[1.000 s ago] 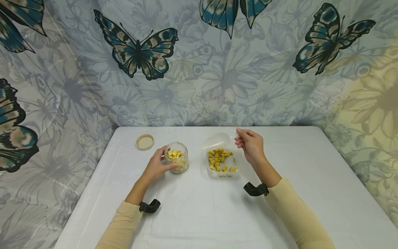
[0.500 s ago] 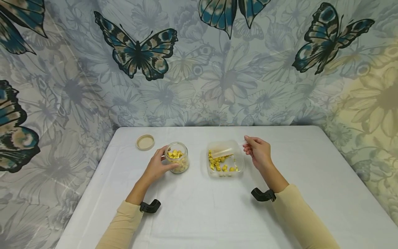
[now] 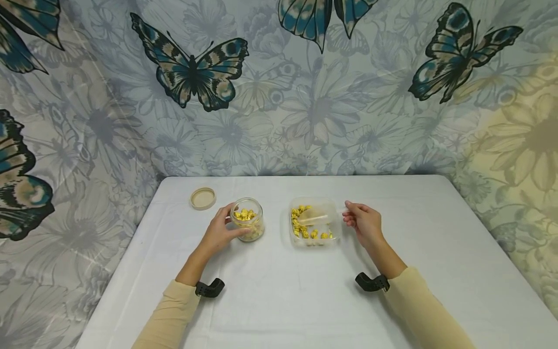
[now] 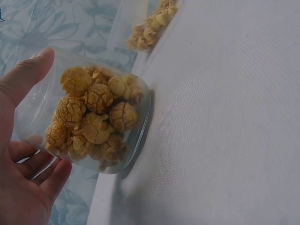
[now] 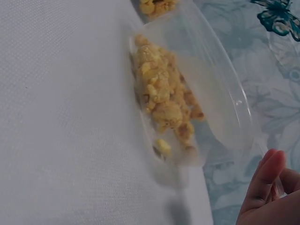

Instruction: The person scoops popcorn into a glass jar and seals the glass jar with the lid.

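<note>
My left hand [image 3: 221, 231] holds a clear glass jar [image 3: 257, 233] upright, thumb on its near side and fingers behind. Caramel popcorn [image 4: 96, 108] fills part of the jar, seen through its wall in the left wrist view. On the right, my right hand [image 3: 365, 224] pinches the thin handle of a translucent plastic spoon [image 3: 316, 216]. Its broad bowl lies inside a clear plastic container [image 3: 301, 243], over more yellow popcorn [image 5: 161, 89]. Fingertips and thumb meet at the handle just beyond the container's right side.
A round, pale gold-rimmed lid [image 3: 203, 198] lies on the white-covered table [image 3: 266, 300], behind and left of the jar. A butterfly-print cloth [image 3: 322, 111] hangs along the table's back edge.
My right hand has moved right and toward me, and the spoon's bowl has come down from the container's back edge into it among the popcorn. The left hand stays on the jar.
</note>
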Tool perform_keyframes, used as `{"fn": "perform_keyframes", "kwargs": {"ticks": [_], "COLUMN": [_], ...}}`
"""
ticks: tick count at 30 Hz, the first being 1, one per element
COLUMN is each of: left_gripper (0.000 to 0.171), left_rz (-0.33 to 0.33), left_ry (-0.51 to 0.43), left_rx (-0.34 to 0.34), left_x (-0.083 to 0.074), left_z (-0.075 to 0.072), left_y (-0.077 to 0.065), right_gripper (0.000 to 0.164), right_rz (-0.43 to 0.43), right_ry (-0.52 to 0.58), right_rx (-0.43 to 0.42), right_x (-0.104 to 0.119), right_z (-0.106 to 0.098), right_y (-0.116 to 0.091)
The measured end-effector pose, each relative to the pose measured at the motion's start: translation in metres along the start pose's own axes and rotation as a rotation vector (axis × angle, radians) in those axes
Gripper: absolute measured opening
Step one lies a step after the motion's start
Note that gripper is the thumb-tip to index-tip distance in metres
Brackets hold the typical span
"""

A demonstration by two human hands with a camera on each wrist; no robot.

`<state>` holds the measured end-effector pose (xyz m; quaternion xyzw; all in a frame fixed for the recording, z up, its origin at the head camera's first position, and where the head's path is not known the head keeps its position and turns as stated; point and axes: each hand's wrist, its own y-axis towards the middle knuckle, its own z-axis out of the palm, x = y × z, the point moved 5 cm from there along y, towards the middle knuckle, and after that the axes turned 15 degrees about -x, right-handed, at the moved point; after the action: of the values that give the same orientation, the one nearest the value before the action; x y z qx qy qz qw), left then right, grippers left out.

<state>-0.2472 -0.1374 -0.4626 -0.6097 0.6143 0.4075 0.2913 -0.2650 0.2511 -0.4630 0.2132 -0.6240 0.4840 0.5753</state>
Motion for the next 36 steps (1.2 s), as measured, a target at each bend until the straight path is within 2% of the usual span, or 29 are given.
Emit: {"fn": "perform_keyframes", "kwargs": {"ticks": [5, 10, 20, 31, 36], "left_gripper": [0.088, 0.087, 0.089, 0.088, 0.088], "left_rz": [-0.012, -0.021, -0.024, -0.018, 0.011], "left_ry": [0.001, 0.001, 0.02, 0.009, 0.029], "left_rx": [0.007, 0.009, 0.006, 0.005, -0.017], "left_x": [0.001, 0.001, 0.001, 0.002, 0.001], "left_z": [0.001, 0.002, -0.003, 0.0, -0.001], "left_y": [0.001, 0.001, -0.001, -0.002, -0.001], "right_gripper": [0.015, 0.018, 0.037, 0.033, 0.029], "right_rz": [-0.003, -0.014, -0.023, -0.019, -0.048], "right_ry": [-0.004, -0.057, -0.138, -0.097, -0.085], "right_rx": [-0.006, -0.009, -0.012, -0.016, -0.049], "right_x": [-0.004, -0.009, -0.014, -0.012, -0.007], "right_z": [-0.003, -0.005, -0.005, -0.011, -0.018], "right_y": [0.0, -0.002, 0.001, 0.006, 0.009]}}
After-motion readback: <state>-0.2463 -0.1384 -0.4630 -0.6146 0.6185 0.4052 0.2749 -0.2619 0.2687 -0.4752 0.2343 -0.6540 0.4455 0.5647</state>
